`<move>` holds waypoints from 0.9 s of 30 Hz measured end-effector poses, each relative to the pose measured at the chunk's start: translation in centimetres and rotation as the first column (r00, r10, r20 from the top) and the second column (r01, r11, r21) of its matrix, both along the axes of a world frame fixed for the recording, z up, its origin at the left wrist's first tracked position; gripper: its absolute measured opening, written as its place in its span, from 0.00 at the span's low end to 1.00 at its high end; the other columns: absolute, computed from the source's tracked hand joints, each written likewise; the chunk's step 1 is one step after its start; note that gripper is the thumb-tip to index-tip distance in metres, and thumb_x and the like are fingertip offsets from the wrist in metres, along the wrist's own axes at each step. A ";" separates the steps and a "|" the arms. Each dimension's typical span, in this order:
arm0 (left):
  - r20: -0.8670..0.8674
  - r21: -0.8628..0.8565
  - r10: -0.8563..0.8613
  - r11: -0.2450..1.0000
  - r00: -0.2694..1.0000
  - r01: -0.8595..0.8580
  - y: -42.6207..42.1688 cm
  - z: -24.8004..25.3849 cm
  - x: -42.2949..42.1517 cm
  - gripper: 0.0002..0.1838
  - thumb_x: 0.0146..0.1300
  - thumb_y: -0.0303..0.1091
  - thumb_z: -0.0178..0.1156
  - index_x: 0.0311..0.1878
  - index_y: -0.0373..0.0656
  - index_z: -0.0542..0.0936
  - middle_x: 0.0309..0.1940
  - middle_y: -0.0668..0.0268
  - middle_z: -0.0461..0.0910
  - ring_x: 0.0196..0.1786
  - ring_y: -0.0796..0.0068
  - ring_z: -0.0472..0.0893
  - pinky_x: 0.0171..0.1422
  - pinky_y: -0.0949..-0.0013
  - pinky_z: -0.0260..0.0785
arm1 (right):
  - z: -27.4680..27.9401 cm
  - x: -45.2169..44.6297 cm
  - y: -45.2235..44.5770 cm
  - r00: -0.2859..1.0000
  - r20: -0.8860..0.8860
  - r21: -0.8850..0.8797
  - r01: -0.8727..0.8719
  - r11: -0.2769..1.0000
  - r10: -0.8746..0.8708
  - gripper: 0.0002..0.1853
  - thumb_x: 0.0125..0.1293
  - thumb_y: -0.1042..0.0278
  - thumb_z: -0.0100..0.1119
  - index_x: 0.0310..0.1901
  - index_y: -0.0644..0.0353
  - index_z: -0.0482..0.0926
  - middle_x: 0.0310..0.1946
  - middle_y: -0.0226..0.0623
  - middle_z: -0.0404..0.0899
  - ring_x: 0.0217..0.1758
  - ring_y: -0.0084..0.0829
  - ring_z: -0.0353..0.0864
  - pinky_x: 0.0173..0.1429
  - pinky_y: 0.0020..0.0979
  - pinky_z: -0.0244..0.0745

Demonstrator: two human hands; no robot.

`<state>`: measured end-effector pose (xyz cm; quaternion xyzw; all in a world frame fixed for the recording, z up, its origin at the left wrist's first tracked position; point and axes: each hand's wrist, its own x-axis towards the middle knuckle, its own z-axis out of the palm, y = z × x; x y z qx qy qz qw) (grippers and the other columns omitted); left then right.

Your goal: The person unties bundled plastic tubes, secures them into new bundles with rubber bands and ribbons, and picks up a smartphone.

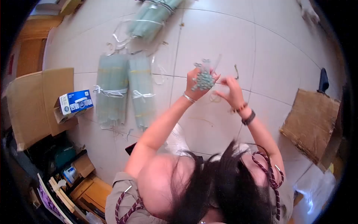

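My left hand [192, 84] grips a bundle of thin, pale green translucent tubes [204, 80], whose round ends face up toward me. A few tubes stick out past the rest at the top. Just right of the bundle is my right hand [234, 93], its fingers curved and apart, slightly blurred, with nothing visible in them. On the floor to the left lie two tied bundles, a wider one [112, 100] and a narrower one [142, 104], each bound with white string and banded in yellow. Farther off rests another tied bundle [151, 22].
A blue and white box [76, 103] stands by an opened cardboard sheet [31, 108] on the left. At right is a brown cardboard box [313, 125]. Loose white strap [161, 74] and a small greenish strip [236, 71] lie on the tiled floor [212, 33].
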<state>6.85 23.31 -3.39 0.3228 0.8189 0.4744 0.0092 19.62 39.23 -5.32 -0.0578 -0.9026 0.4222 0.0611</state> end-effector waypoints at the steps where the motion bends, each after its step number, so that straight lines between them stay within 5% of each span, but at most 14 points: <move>1: 0.112 0.068 0.041 0.997 0.993 -0.049 -0.2 1.0 -0.2 0.13 0.55 0.34 0.75 0.35 0.42 0.78 0.24 0.68 0.79 0.29 0.81 0.77 0.36 0.74 0.71 | -2.3 1.9 -0.6 0.993 0.121 -0.045 0.006 0.999 -0.001 0.26 0.46 0.73 0.77 0.48 0.58 0.76 0.45 0.39 0.76 0.53 0.42 0.75 0.58 0.41 0.73; 5: 0.490 0.452 -0.136 0.884 0.861 -0.117 -0.1 0.1 -2.3 0.10 0.60 0.25 0.71 0.37 0.41 0.77 0.32 0.70 0.81 0.35 0.81 0.79 0.39 0.75 0.74 | -4.3 4.7 -2.4 0.998 -0.062 0.067 0.000 0.998 0.004 0.17 0.48 0.67 0.77 0.37 0.58 0.78 0.40 0.39 0.77 0.47 0.40 0.77 0.51 0.37 0.75; 7: 0.559 0.387 -0.102 0.910 0.823 -0.150 0.2 1.1 -4.1 0.06 0.62 0.23 0.68 0.39 0.39 0.79 0.33 0.70 0.81 0.36 0.80 0.81 0.42 0.72 0.76 | -5.2 4.3 -1.9 0.999 -0.022 0.072 -0.025 0.997 0.027 0.15 0.49 0.68 0.77 0.33 0.59 0.79 0.39 0.38 0.77 0.46 0.40 0.76 0.51 0.36 0.76; 9: 0.611 0.413 -0.133 0.894 0.780 -0.172 0.2 2.0 -4.7 0.06 0.63 0.22 0.67 0.41 0.39 0.80 0.32 0.69 0.81 0.36 0.79 0.81 0.43 0.71 0.77 | -5.7 3.9 -1.5 0.999 0.000 -0.121 0.040 0.992 -0.040 0.12 0.52 0.69 0.76 0.31 0.60 0.79 0.38 0.36 0.79 0.43 0.35 0.78 0.47 0.33 0.76; 11: 0.443 0.590 -0.165 0.793 0.881 -0.148 0.4 4.9 -4.2 0.02 0.64 0.23 0.66 0.36 0.38 0.82 0.30 0.69 0.83 0.34 0.79 0.82 0.40 0.72 0.76 | -3.8 3.6 -0.5 0.982 0.126 -0.295 0.175 0.939 -0.144 0.10 0.56 0.69 0.74 0.31 0.61 0.80 0.35 0.34 0.81 0.39 0.29 0.80 0.43 0.29 0.76; 13: 0.276 0.505 -0.048 0.857 0.960 -0.102 -0.5 5.7 -3.5 0.02 0.67 0.23 0.63 0.36 0.38 0.81 0.34 0.68 0.83 0.38 0.78 0.82 0.44 0.73 0.75 | -1.4 3.1 0.2 0.913 0.328 -0.434 0.374 0.820 -0.244 0.09 0.60 0.69 0.72 0.32 0.62 0.80 0.32 0.31 0.84 0.34 0.23 0.81 0.39 0.25 0.76; 14: 0.269 0.503 -0.079 0.861 0.960 -0.070 -0.5 5.7 -3.3 0.02 0.67 0.23 0.63 0.38 0.39 0.79 0.36 0.66 0.83 0.39 0.76 0.83 0.46 0.71 0.76 | -1.7 3.0 1.0 0.931 0.259 -0.387 0.343 0.856 -0.255 0.09 0.65 0.68 0.68 0.34 0.64 0.80 0.27 0.30 0.85 0.31 0.17 0.82 0.35 0.21 0.75; 21: 0.131 0.351 -0.099 0.935 0.986 0.047 -1.3 -0.7 -0.4 0.03 0.69 0.24 0.61 0.40 0.41 0.76 0.37 0.63 0.83 0.43 0.71 0.84 0.52 0.66 0.77 | 4.3 0.3 3.1 0.840 0.503 -0.666 0.526 0.529 -0.203 0.12 0.67 0.70 0.66 0.46 0.66 0.77 0.35 0.36 0.85 0.38 0.26 0.87 0.42 0.25 0.82; 22: 0.095 0.336 -0.117 0.938 0.989 0.079 -1.6 -1.1 -0.5 0.02 0.69 0.25 0.61 0.40 0.41 0.77 0.36 0.63 0.83 0.43 0.71 0.84 0.52 0.66 0.77 | 3.4 0.3 3.2 0.862 0.470 -0.632 0.480 0.609 -0.191 0.14 0.67 0.70 0.65 0.48 0.67 0.76 0.36 0.37 0.85 0.39 0.26 0.86 0.44 0.26 0.82; 24: 0.088 0.201 -0.086 0.977 0.992 0.067 -2.3 -1.4 -1.6 0.02 0.69 0.25 0.61 0.39 0.40 0.78 0.36 0.64 0.83 0.41 0.72 0.83 0.52 0.64 0.78 | 2.0 0.7 4.2 0.898 0.392 -0.521 0.397 0.756 -0.201 0.18 0.67 0.69 0.65 0.54 0.67 0.74 0.39 0.39 0.84 0.40 0.27 0.86 0.48 0.27 0.82; 25: 0.095 0.141 -0.084 0.987 0.992 0.070 -2.2 -0.7 -1.7 0.02 0.69 0.25 0.61 0.38 0.39 0.78 0.35 0.64 0.82 0.40 0.72 0.83 0.52 0.63 0.79 | 2.6 0.7 4.2 0.903 0.399 -0.612 0.392 0.687 -0.159 0.19 0.67 0.69 0.65 0.55 0.67 0.73 0.39 0.39 0.84 0.41 0.27 0.86 0.50 0.28 0.82; 27: 0.460 0.432 -0.069 0.888 0.885 -0.155 -1.6 0.4 -2.4 0.03 0.70 0.26 0.60 0.39 0.40 0.81 0.31 0.67 0.80 0.32 0.77 0.80 0.46 0.61 0.81 | 3.9 0.5 4.3 0.910 0.402 -0.756 0.390 0.525 -0.098 0.21 0.67 0.68 0.66 0.57 0.67 0.73 0.40 0.38 0.83 0.44 0.27 0.85 0.53 0.29 0.81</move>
